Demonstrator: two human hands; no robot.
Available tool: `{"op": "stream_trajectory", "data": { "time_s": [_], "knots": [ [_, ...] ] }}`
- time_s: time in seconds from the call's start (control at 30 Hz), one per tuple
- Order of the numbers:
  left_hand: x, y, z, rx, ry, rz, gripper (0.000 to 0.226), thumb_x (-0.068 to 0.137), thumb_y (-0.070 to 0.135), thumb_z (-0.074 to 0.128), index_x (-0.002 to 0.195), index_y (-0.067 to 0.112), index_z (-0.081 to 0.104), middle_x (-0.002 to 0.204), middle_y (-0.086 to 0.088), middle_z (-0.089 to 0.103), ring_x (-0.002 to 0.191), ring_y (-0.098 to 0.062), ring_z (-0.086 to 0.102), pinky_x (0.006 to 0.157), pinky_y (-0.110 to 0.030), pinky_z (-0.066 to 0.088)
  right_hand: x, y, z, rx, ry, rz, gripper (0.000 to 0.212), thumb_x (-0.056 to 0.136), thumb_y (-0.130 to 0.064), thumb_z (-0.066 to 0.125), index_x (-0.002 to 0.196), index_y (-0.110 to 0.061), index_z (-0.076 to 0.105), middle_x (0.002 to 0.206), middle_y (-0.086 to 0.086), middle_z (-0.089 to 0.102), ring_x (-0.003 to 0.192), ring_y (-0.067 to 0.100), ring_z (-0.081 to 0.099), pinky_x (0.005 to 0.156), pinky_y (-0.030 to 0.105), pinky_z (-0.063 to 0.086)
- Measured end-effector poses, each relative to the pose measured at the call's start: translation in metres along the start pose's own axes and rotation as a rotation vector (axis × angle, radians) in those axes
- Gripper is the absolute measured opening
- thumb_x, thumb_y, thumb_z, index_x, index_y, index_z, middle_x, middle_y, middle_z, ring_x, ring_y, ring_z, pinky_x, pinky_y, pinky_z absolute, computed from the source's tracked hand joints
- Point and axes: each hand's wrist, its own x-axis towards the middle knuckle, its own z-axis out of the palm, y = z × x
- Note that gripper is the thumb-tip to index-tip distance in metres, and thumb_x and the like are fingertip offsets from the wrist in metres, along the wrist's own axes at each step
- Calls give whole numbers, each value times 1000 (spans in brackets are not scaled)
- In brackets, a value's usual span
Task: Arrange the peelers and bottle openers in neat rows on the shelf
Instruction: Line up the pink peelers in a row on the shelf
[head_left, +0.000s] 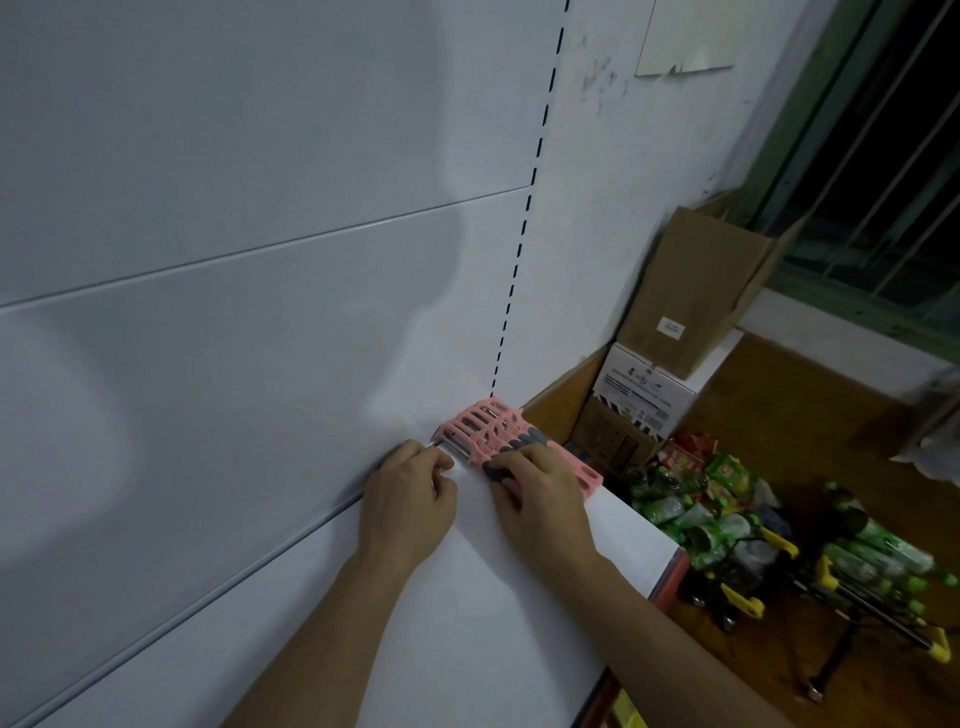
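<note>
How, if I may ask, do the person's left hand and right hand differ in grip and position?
The left hand pinches a peeler's metal end, near the back panel; the right hand curls over a dark grey handle, nearer the front edge. Both rest on the white shelf beside the pink peelers.

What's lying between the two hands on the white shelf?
Head view: the nearest pink plastic peeler with a steel blade bridges the left hand and right hand; nearer the camera, only bare white metal shelf.

Dim, bluish light; soft shadows on the white panel (260, 260); wide-angle bending at edges.
</note>
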Motion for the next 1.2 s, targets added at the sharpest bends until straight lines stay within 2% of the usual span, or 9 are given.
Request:
{"op": "stream_trajectory", "data": {
  "time_s": [0.17,0.37,0.53,0.67,0.77,0.9,1.0,1.2],
  "knots": [
    [1,1,0,63,-9,16,31,81,2,63,109,8,76,95,-8,67,84,-31,66,77,-43,56,-1,0,0,-16,28,-35,20,87,-14,72,106,-21,76,99,-2,67,92,16,54,77,27,46],
    [1,2,1,163,-34,28,27,81,6,63,104,10,76,94,-8,64,85,-33,64,74,-42,53,-2,0,2,-81,31,-71,18,89,-17,71,106,-21,75,97,-2,67,90,16,55,78,26,45],
    [0,2,2,190,-56,25,35,84,8,62,117,11,75,101,-8,65,92,-32,65,82,-42,54,0,3,2,-110,19,-91,16,91,-17,67,104,-20,75,96,-1,68,91,21,55,79,35,46],
    [-7,5,-2,282,-77,23,38,88,11,60,123,12,72,105,-7,63,98,-30,61,87,-40,51,-1,-2,-5,-139,-46,-75,20,93,-18,60,109,-20,73,105,1,67,103,25,54,89,41,45],
    [-19,6,-13,417,-122,47,34,91,21,56,122,15,70,111,-4,59,104,-27,56,92,-40,47,-2,-6,-16,-214,-156,-106,31,93,-25,59,124,-22,65,121,2,61,115,25,50,97,40,42],
    [-53,0,-54,589,-148,7,37,97,36,48,127,21,63,120,1,53,113,-21,51,96,-38,44,-8,-20,-33,-214,-250,-134,45,95,-42,61,137,-28,53,140,0,50,129,24,41,108,41,37],
    [-93,-9,-103,684,-132,-86,38,98,36,47,129,19,62,124,-2,53,119,-24,50,96,-39,42,-22,-49,-36,-184,-292,-187,40,97,-45,57,135,-30,53,139,-1,51,129,23,42,107,41,37],
    [-200,-11,-214,834,-42,-317,35,98,34,48,126,18,60,125,-4,53,115,-25,50,90,-41,44,-65,-145,-14,-72,-408,-405,42,99,-45,49,137,-27,52,134,1,53,123,24,46,99,43,39]
  ]
}}
